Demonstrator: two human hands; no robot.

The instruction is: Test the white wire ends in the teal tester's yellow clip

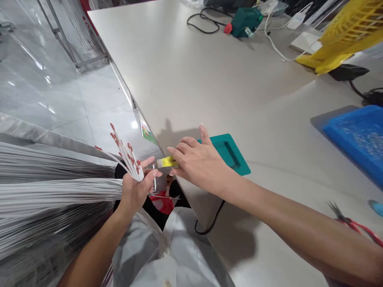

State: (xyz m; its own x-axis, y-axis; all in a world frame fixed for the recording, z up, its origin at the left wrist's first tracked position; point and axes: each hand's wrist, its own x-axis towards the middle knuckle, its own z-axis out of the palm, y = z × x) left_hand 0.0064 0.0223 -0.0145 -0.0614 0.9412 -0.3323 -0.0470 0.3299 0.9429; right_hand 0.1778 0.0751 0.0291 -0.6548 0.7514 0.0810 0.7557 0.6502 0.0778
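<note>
My left hand (136, 187) is closed around a bundle of white wires (129, 161) with reddish-brown tips, held upright beyond the table edge. A single bent white wire (154, 179) stands out by its thumb and fingertips. My right hand (196, 157) is closed over a small yellow tool (168, 162) with a pale grey end, which points at the left fingertips. Most of that tool is hidden by the hand, so its kind does not show. Partly behind the right hand, a green tray-like base (230, 153) lies on the table.
Long white wires (60, 195) stretch across the left side. On the table (191, 87) are a dark green device (247, 22), a yellow fan (344, 36), a blue tray (359, 135) and red-handled pliers (353, 223). A black cable (209, 229) hangs near the front edge.
</note>
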